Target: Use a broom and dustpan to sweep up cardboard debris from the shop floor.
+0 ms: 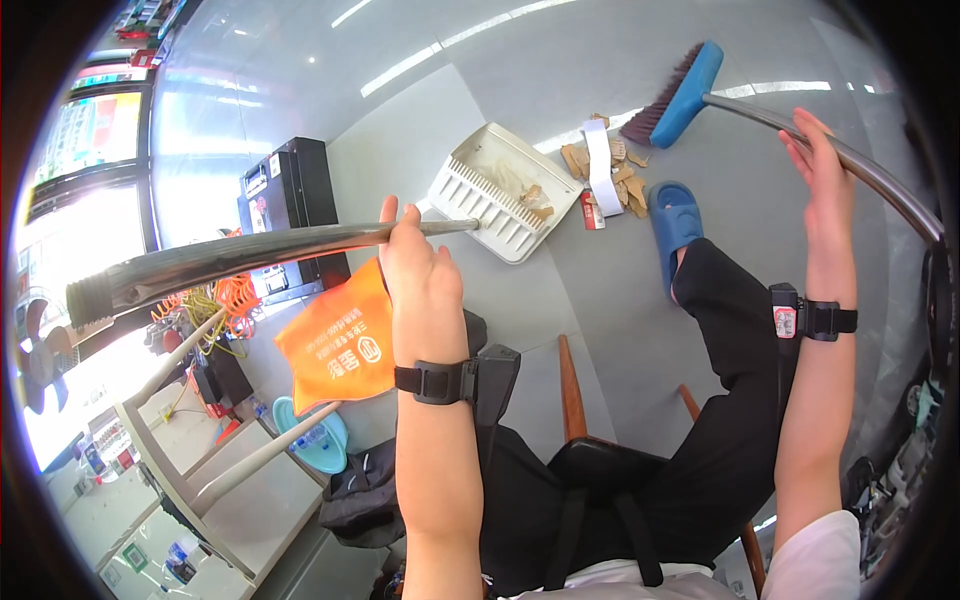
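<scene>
My left hand [416,259] is around the metal handle [247,259] of a white dustpan [517,157]. The pan lies on the grey floor with a toothed comb along one side and some brown scraps inside. On the right, my right hand [825,161] holds the steel handle [892,187] of a blue broom [688,97] with dark bristles. Between broom and dustpan lies a small heap of torn brown cardboard [636,191], a white paper strip [602,169] and a red-and-white packet [592,211]. The bristles are close to the heap's upper right side.
A blue slipper [675,225] on my foot stands beside the heap. Left of me are a black case [289,202], an orange printed cloth [337,345], a light blue basin [337,442] and an upturned-looking pale wooden-legged stool [161,457]. Wooden chair legs [571,390] show beneath me.
</scene>
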### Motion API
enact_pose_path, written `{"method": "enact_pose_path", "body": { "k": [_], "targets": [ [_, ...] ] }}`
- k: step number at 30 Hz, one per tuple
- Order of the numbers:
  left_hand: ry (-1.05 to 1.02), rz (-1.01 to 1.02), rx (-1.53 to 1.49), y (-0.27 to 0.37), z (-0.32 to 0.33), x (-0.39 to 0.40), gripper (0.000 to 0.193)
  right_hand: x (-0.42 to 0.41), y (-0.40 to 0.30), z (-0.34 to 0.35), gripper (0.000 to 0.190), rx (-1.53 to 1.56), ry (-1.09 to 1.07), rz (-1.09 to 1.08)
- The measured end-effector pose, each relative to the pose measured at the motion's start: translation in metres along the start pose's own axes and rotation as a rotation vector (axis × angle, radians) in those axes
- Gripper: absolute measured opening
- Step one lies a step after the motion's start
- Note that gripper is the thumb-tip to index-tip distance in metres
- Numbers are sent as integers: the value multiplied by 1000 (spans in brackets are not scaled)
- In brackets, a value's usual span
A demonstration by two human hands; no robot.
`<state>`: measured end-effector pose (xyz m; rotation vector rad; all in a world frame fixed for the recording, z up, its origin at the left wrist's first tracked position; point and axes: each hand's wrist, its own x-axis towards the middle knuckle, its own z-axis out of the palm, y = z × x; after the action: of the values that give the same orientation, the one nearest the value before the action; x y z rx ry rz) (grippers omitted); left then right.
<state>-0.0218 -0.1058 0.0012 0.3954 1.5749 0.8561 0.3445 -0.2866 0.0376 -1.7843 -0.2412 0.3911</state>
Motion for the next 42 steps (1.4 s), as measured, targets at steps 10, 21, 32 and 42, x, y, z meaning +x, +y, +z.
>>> {"method": "enact_pose_path", "body": {
  "k": [10,21,32,42],
  "targets": [
    [-53,-41,-49,0,1,4,51,-26,-12,37,33,-136,-153,42],
    [-59,-46,-113,-2,1,6,51,-34,-10,67,33,91,-228,96],
    [3,-83,-191,6,-11,11,44,-6,-12,47,38,295,34,30],
    [38,-75,-231,5,-9,11,42,-21,47,99,50,495,-39,528]
  ]
}}
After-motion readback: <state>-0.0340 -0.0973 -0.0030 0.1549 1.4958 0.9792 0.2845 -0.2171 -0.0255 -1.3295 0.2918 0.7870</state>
